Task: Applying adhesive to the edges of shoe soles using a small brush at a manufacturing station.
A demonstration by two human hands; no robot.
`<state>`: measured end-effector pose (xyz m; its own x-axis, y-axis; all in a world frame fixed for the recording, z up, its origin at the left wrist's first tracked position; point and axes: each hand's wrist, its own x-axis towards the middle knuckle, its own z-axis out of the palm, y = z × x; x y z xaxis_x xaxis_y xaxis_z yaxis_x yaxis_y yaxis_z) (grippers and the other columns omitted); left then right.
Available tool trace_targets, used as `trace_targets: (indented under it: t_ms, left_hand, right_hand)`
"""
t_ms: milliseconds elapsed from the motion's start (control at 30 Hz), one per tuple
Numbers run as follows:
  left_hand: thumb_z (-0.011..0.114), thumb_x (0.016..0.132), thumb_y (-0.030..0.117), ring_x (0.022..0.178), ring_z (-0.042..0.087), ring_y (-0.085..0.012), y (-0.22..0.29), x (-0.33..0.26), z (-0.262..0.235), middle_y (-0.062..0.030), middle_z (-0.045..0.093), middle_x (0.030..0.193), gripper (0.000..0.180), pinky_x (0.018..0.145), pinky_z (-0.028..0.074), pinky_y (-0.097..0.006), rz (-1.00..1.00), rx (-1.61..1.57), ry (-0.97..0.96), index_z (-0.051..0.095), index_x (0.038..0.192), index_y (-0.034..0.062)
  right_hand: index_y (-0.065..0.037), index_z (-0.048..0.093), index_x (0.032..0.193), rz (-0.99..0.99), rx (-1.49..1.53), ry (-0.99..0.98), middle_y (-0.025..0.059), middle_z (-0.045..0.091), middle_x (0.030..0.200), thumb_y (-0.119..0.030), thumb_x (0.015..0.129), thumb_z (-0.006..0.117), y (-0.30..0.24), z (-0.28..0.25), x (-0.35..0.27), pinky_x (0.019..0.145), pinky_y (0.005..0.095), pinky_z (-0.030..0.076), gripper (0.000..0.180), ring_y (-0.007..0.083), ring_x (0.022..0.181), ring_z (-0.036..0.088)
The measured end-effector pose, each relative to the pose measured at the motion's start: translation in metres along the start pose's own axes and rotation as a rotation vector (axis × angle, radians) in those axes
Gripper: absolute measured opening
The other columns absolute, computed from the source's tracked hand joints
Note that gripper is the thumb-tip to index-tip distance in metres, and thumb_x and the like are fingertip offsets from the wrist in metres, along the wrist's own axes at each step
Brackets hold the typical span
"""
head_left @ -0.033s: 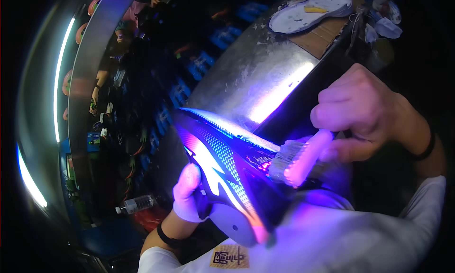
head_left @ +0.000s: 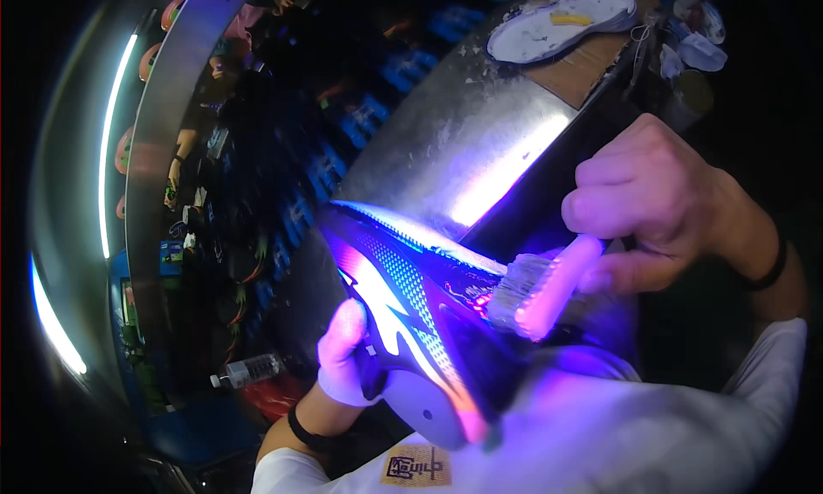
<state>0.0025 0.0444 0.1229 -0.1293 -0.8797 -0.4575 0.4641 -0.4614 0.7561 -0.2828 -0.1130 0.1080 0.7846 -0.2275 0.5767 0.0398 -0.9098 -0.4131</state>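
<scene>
A dark shoe upper (head_left: 417,292) with a bright zigzag stripe and patterned panels lies tilted in front of my body, lit violet. My left hand (head_left: 345,344) grips its lower left side, with the thumb showing and the other fingers hidden under the shoe. A pale grey flat piece with a small hole (head_left: 426,400) shows at the shoe's near end. My right hand (head_left: 647,211) is closed on a wide brush (head_left: 555,290) with a pale handle that looks pink in this light. Its grey bristles touch the shoe's right edge.
Beyond the shoe is a worn metal surface (head_left: 411,142) with a bright glare. A white shoe sole (head_left: 557,27) with a yellow piece on it rests on cardboard (head_left: 566,75). A clear bottle (head_left: 247,371) lies at left, near a curved metal rail (head_left: 153,159).
The shoe and my left hand have shifted very slightly to the right and down. My right hand and the brush look unmoved.
</scene>
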Motion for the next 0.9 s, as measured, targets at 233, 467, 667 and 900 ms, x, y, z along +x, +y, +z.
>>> trace_targets:
  t_ms: [233, 467, 667, 900]
  left_hand:
    - [0.046, 0.087, 0.061, 0.130, 0.043, -0.0334, -0.010, -0.006, 0.036, -0.0215, 0.042, 0.142, 0.084, 0.112, 0.030, -0.046, -0.137, -0.065, -0.009, 0.029, 0.144, 0.0003]
    - [0.044, 0.091, 0.061, 0.105, 0.055, -0.0271, -0.026, -0.005, 0.042, -0.0169, 0.053, 0.123, 0.073, 0.090, 0.045, -0.040, -0.255, -0.397, -0.227, 0.039, 0.132, 0.0006]
    - [0.043, 0.093, 0.061, 0.084, 0.065, -0.0216, -0.042, 0.003, 0.039, -0.0130, 0.062, 0.106, 0.067, 0.071, 0.057, -0.034, -0.352, -0.611, -0.370, 0.048, 0.121, 0.0009]
    - [0.046, 0.092, 0.059, 0.088, 0.064, -0.0229, -0.058, 0.032, 0.037, -0.0139, 0.062, 0.108, 0.066, 0.074, 0.056, -0.035, -0.289, -0.610, -0.414, 0.048, 0.123, 0.0002]
  right_hand:
    - [-0.007, 0.055, 0.069, -0.112, -0.126, 0.064, 0.0023, 0.035, 0.056, -0.048, 0.085, 0.061, -0.003, -0.013, 0.004, 0.038, 0.0334, 0.030, 0.044, 0.0185, 0.042, 0.041]
    - [-0.008, 0.056, 0.071, -0.148, -0.181, 0.047, 0.0014, 0.035, 0.057, -0.048, 0.084, 0.061, 0.003, -0.020, 0.008, 0.039, 0.0335, 0.030, 0.042, 0.0182, 0.043, 0.041]
    - [-0.011, 0.053, 0.071, -0.170, -0.194, 0.022, 0.0018, 0.038, 0.060, -0.044, 0.083, 0.064, 0.008, -0.022, 0.005, 0.040, 0.0329, 0.034, 0.036, 0.0182, 0.045, 0.046]
    - [-0.011, 0.053, 0.071, -0.242, -0.204, 0.093, 0.0022, 0.039, 0.061, -0.045, 0.082, 0.063, 0.034, -0.009, -0.007, 0.042, 0.0338, 0.036, 0.037, 0.0191, 0.047, 0.047]
